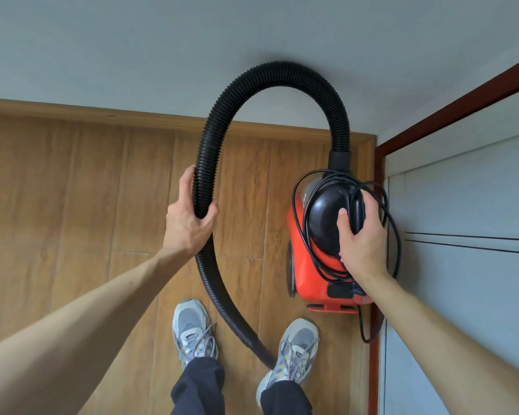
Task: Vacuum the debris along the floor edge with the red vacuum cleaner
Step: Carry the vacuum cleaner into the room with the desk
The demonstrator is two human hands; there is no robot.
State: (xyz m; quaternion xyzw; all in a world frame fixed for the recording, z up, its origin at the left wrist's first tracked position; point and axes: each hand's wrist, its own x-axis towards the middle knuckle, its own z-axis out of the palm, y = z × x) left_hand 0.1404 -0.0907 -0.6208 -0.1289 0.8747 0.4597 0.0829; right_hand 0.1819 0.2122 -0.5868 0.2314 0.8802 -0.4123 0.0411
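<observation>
The red vacuum cleaner [304, 265] stands on the wooden floor in the right corner, with a black dome top and a black power cord [300, 235] looped loosely around it. My right hand [361, 238] grips the black handle on top of the vacuum. A ribbed black hose [282, 74] arches up from the vacuum's front, over to the left and down between my feet. My left hand [189, 217] grips the hose partway along. The nozzle end is hidden behind my right shoe. No debris is plainly visible.
A wooden skirting board [72, 110] runs along the pale wall ahead. A dark red door frame [381, 163] and pale panels close off the right side. My two grey sneakers [192, 330] stand on the plank floor [72, 205], which stretches away to the left.
</observation>
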